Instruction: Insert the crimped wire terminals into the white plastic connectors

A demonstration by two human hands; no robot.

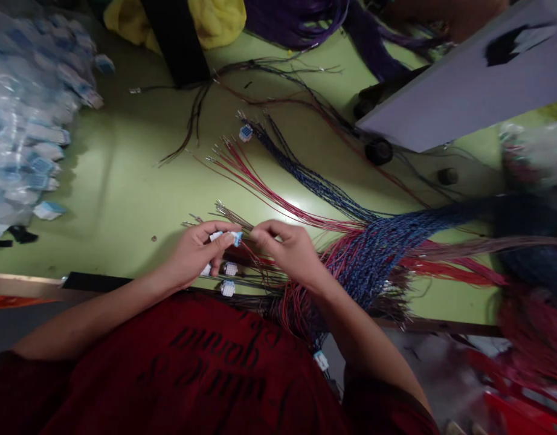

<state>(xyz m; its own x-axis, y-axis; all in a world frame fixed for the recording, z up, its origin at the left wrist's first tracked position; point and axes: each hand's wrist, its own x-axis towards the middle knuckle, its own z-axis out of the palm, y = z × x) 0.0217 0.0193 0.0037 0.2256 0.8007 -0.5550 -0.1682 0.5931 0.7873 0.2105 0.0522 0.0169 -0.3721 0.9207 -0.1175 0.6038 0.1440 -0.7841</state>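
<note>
My left hand (pixel 194 254) is closed on a small white and blue connector (pixel 228 236) held just above the green table (pixel 124 199). Right beside it, my right hand (pixel 290 251) pinches a thin wire (pixel 251 246) at the connector's end. Both hands hover near the table's front edge. Red wires (pixel 260 181) and twisted blue wires (pixel 315 181) fan out past my fingers toward a thick bundle (pixel 387 254) on the right. Three more white connectors (pixel 227 278) lie under my left hand.
Clear bags of white and blue connectors (pixel 34 121) are piled at the left. A lone connector (pixel 245 132) lies by the blue wire ends. Dark loose wires (pixel 192 121), purple wire (pixel 305 21), yellow cloth (pixel 215 21) and a grey board (pixel 464 96) sit further back.
</note>
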